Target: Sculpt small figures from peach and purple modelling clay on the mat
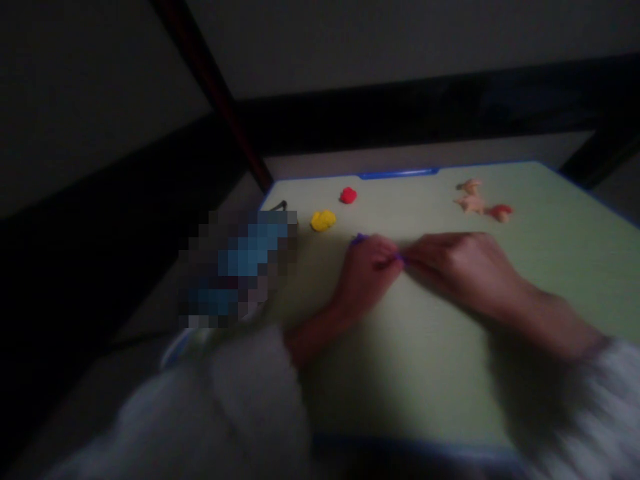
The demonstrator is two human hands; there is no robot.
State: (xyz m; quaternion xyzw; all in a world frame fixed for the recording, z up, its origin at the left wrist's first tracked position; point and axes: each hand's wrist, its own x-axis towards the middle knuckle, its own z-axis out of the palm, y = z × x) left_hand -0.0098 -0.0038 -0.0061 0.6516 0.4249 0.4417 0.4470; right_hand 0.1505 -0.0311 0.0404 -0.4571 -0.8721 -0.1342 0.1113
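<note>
Over the middle of a pale table (425,373), my left hand (367,273) is closed around a piece of purple modelling clay (400,258). A bit of purple shows beyond its knuckles, and more between the two hands. My right hand (463,270) pinches the purple clay at its right end, with fingertips close to those of the left. Most of the clay is hidden by my fingers, so its full shape cannot be made out. Just behind my left hand lies a flattened yellow clay lump (323,221). Farther back sits a small red clay lump (349,195).
Several skin-coloured clay shapes, including a star-like one (471,203) and a red-topped mushroom-like piece (501,213), lie at the back right. A blue strip (400,175) runs along the far table edge. A blurred-out blue patch (255,247) is at the left edge. Light is dim.
</note>
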